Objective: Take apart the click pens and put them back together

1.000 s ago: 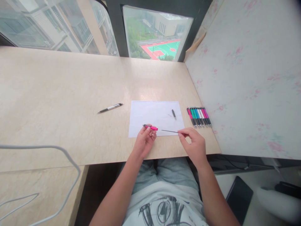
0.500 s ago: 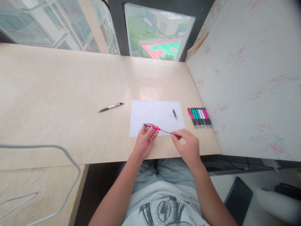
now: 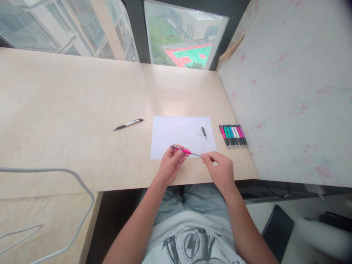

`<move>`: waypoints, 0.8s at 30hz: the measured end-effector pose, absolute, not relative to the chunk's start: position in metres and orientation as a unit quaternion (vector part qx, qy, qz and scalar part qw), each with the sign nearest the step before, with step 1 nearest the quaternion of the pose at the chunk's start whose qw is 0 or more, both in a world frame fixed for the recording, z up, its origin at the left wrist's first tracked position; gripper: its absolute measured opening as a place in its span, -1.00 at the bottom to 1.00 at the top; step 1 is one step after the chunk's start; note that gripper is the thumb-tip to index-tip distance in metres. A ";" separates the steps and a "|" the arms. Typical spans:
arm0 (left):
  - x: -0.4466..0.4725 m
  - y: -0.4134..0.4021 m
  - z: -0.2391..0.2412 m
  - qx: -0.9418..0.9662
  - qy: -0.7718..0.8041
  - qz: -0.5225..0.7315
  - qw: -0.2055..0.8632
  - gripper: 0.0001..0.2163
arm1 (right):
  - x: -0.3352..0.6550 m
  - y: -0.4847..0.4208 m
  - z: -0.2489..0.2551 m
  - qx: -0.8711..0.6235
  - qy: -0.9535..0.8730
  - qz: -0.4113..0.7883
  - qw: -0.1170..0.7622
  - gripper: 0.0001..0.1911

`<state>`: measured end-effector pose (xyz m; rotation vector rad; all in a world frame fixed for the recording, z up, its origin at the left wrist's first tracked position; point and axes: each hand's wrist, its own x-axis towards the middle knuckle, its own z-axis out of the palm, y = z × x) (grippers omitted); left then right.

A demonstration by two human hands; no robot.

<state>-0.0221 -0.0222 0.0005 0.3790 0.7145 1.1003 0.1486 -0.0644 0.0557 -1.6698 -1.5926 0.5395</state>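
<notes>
the left hand (image 3: pixel 171 167) is grasping the pink barrel (image 3: pixel 186 151) in its fingers, above the near edge of the paper (image 3: pixel 176 134). the right hand (image 3: pixel 220 167) is pinching the refill (image 3: pixel 195 154) by thumb and finger. the barrel's open end is containing the refill's far end; how deep, i cannot tell. the black grip (image 3: pixel 204 132) is lying on the paper, and near it pens (image 3: pixel 233 136) are resting in a row.

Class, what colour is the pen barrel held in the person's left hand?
The pen barrel is bright pink, best seen in the head view.
</notes>
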 end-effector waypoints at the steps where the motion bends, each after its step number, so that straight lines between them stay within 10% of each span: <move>1: -0.022 -0.023 0.000 0.180 0.331 0.505 0.777 -0.76 | 0.148 -0.064 0.056 -0.655 -0.622 0.209 0.375 -0.72; 24: -0.027 -0.019 -0.005 0.079 0.287 0.528 0.795 -0.78 | 0.147 -0.051 0.043 -0.650 -0.620 0.247 0.362 -0.80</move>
